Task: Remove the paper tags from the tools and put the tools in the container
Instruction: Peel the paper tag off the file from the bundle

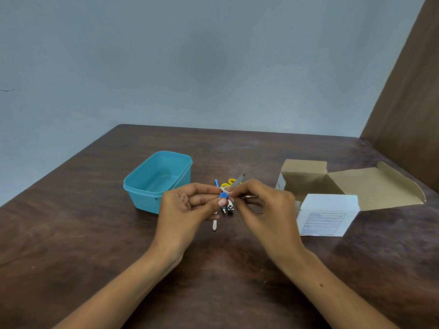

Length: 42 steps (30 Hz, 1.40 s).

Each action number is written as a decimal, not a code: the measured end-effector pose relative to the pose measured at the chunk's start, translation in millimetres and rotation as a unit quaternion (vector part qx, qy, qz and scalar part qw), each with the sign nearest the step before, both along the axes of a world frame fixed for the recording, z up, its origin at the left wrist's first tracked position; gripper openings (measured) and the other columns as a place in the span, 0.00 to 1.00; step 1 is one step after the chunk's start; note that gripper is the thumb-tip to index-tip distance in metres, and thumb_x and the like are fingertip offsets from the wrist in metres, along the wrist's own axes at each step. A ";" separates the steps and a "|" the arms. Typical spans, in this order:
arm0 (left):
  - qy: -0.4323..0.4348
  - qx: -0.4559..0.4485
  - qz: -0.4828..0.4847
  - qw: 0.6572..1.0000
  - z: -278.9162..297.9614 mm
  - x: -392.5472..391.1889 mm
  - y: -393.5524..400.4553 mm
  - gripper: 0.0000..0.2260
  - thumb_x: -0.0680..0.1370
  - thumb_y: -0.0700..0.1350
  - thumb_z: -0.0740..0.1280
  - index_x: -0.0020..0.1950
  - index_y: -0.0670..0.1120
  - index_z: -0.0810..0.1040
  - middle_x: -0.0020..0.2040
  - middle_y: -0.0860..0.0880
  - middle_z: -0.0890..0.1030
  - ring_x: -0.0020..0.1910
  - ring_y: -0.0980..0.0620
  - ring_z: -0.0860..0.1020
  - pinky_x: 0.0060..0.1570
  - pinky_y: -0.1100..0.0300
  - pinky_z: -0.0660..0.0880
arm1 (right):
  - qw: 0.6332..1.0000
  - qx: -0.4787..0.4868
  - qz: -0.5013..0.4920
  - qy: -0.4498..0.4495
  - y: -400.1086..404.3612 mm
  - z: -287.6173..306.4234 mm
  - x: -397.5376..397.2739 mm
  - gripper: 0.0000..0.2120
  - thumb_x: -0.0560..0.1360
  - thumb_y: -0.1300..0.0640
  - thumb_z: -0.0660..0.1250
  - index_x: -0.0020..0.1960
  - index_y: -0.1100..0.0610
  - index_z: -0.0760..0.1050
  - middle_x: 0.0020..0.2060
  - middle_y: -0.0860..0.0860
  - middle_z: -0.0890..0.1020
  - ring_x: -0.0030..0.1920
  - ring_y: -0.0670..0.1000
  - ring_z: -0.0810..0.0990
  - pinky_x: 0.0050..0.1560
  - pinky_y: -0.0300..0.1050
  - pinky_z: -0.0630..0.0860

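Early days, I judge: the left hand [190, 205] pinches a blue-handled file [223, 200] while the right hand [259, 200] pinches its white paper tag [225, 191], other tools [228, 207] lying beneath the grip (tags indistinct), the container [152, 186] leftward holding nothing.

— What do we see held up over the table?
— A blue-handled tool [222, 201] with a grey blade pointing far-right and a white paper tag [225, 192] wrapped round it.
— And the other tools [225, 207]?
— We see them clustered on the table beneath it, partly hidden.
— The container [152, 186]?
— Teal, rectangular, open-topped, standing just left of them.
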<state>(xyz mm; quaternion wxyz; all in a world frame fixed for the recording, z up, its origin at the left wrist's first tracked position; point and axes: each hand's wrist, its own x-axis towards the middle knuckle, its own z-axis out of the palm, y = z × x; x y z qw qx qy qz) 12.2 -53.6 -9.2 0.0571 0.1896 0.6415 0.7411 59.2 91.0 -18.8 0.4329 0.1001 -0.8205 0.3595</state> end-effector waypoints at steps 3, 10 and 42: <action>0.000 0.006 0.002 1.000 0.8 -0.3 -1.2 0.07 0.69 0.32 0.72 0.46 0.38 0.81 0.39 0.45 0.86 0.37 0.53 0.84 0.34 0.64 0.80 | 1.000 0.012 0.023 -0.003 -4.3 -0.2 3.6 0.09 0.69 0.70 0.71 0.41 0.57 0.80 0.39 0.44 0.83 0.43 0.39 0.82 0.45 0.36 0.79; -0.005 0.004 0.002 1.000 1.0 -0.3 2.0 0.08 0.68 0.33 0.73 0.47 0.38 0.82 0.39 0.44 0.86 0.38 0.51 0.84 0.33 0.64 0.80 | 0.999 -0.011 -0.036 0.007 3.6 -1.1 -3.4 0.08 0.69 0.70 0.72 0.41 0.58 0.80 0.38 0.45 0.84 0.41 0.40 0.83 0.44 0.34 0.79; -0.022 0.014 -0.009 1.000 6.5 3.6 -2.4 0.13 0.68 0.34 0.73 0.51 0.42 0.81 0.41 0.45 0.86 0.40 0.51 0.85 0.34 0.64 0.80 | 0.999 0.044 0.008 -0.006 -5.5 0.4 2.9 0.10 0.69 0.71 0.70 0.42 0.57 0.80 0.41 0.46 0.84 0.45 0.43 0.82 0.44 0.43 0.79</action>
